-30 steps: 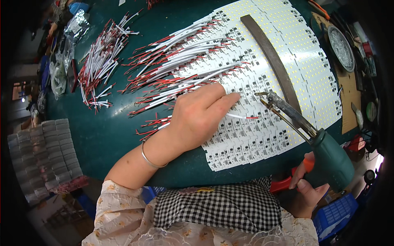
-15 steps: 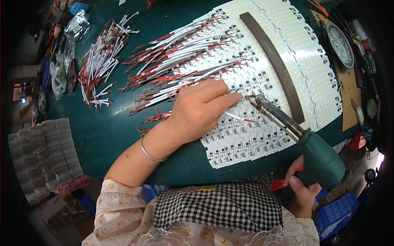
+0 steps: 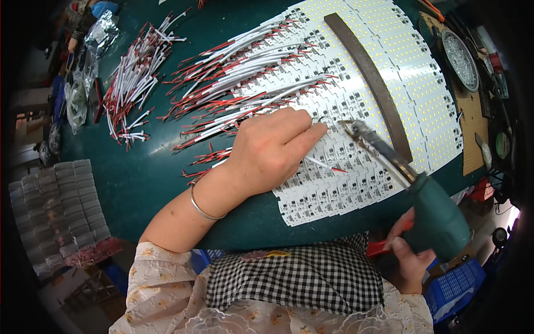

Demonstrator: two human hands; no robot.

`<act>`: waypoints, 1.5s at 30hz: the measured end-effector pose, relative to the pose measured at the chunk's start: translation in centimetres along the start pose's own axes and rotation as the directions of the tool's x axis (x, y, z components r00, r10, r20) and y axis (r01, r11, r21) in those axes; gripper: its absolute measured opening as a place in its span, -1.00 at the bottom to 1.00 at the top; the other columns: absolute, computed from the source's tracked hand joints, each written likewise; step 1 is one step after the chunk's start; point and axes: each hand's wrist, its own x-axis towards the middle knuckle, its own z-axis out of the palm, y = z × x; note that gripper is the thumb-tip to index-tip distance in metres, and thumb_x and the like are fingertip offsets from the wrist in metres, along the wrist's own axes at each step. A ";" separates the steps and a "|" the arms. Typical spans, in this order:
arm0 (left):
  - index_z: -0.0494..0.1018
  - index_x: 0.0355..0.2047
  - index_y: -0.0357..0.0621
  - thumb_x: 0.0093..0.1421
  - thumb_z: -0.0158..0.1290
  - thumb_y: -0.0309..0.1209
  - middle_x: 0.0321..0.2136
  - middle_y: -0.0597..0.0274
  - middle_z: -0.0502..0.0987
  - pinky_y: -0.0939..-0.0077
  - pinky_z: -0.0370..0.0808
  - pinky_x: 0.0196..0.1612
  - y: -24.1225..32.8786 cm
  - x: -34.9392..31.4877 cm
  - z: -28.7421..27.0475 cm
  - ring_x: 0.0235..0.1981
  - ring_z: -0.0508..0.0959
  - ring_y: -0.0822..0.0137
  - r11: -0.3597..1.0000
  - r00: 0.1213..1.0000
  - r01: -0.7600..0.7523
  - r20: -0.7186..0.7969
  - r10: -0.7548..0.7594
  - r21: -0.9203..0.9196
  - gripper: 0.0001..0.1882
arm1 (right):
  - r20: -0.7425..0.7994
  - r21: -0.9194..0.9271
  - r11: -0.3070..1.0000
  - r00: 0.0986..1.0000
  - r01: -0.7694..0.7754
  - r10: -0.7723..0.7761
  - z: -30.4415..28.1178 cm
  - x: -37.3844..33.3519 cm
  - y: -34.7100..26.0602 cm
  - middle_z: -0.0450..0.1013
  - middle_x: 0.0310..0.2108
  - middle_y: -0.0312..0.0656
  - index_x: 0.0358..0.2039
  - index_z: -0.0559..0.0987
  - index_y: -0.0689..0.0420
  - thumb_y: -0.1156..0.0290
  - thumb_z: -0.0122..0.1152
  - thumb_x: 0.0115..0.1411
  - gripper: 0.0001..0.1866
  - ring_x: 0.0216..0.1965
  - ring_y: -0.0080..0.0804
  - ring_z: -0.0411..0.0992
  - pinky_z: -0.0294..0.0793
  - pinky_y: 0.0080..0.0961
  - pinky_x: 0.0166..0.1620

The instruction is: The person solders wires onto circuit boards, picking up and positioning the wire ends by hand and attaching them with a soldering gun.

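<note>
My left hand (image 3: 272,146) lies over the white LED circuit boards (image 3: 311,206), thumb and forefinger pinched together. A white-sheathed wire (image 3: 321,164) with a red end sticks out from under its fingers, and a short dark wire tip shows beside the fingertips. My right hand (image 3: 410,257) is wrapped round the handle of a green soldering gun (image 3: 438,214). The gun's metal tip is just right of the left fingertips, blurred, apart from them. Rows of red and white wires (image 3: 239,83) lie across the boards' left side.
A loose pile of wires (image 3: 139,72) lies on the green table (image 3: 161,183) at left. A curved brown metal bar (image 3: 370,83) rests on the boards. Beyond, at right, stands a round metal dish (image 3: 460,60). Stacked clear packs (image 3: 61,209) sit at lower left, a blue basket (image 3: 456,289) at lower right.
The soldering gun's tip has moved slightly right, away from my left fingertips. My left hand stays in nearly the same place, still pinched. The whole view has shifted a little.
</note>
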 end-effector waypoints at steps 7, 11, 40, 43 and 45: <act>0.55 -0.27 -0.23 -0.36 0.07 -0.66 -0.50 0.18 0.47 0.44 0.44 -0.55 0.3 0.2 -0.3 -0.52 0.51 0.23 1.000 0.999 0.020 0.046 -0.021 0.007 -0.51 | -0.298 0.313 0.940 0.954 0.134 -0.037 0.9 1.4 -0.8 0.34 -0.65 -0.15 -0.06 0.31 0.47 0.30 0.38 -0.07 -0.33 -0.76 -0.51 0.31 0.28 -0.66 -0.70; 0.55 -0.28 -0.20 -0.32 0.08 -0.68 -0.47 0.18 0.48 0.44 0.46 -0.53 0.6 0.6 -0.6 -0.50 0.52 0.22 0.999 0.998 0.040 0.050 -0.040 -0.001 -0.54 | -0.308 0.315 0.936 0.950 0.159 -0.058 0.7 1.7 -0.7 0.33 -0.71 -0.18 -0.05 0.29 0.47 0.30 0.38 -0.08 -0.31 -0.78 -0.51 0.31 0.25 -0.70 -0.72; 0.56 -0.21 -0.13 -0.07 0.20 -0.62 -0.55 0.24 0.44 0.51 0.39 -0.59 0.4 2.2 -0.7 -0.61 0.46 0.33 0.977 0.982 0.190 0.000 -0.190 0.094 -0.66 | -0.254 0.343 0.921 0.962 0.184 -0.098 -0.1 2.6 -0.7 0.32 -0.67 -0.18 -0.04 0.28 0.47 0.30 0.39 -0.05 -0.31 -0.77 -0.53 0.28 0.31 -0.69 -0.72; 0.58 -0.27 -0.13 -0.11 0.19 -0.66 -0.61 0.24 0.41 0.52 0.37 -0.61 0.5 1.9 -0.7 -0.63 0.45 0.33 0.983 0.985 0.172 -0.012 -0.172 0.069 -0.67 | -0.263 0.337 0.922 0.959 0.191 -0.103 0.1 2.7 -0.7 0.32 -0.68 -0.18 -0.04 0.28 0.47 0.29 0.39 -0.05 -0.31 -0.78 -0.53 0.28 0.31 -0.69 -0.71; 0.60 -0.31 -0.12 -0.15 0.17 -0.70 -0.63 0.25 0.40 0.52 0.36 -0.62 0.5 2.0 -0.5 -0.64 0.45 0.33 0.977 0.978 0.207 -0.005 -0.206 0.043 -0.66 | -0.273 0.307 0.929 0.954 0.208 -0.123 0.2 2.7 -0.7 0.32 -0.68 -0.18 -0.04 0.29 0.47 0.29 0.38 -0.05 -0.31 -0.78 -0.53 0.28 0.30 -0.69 -0.71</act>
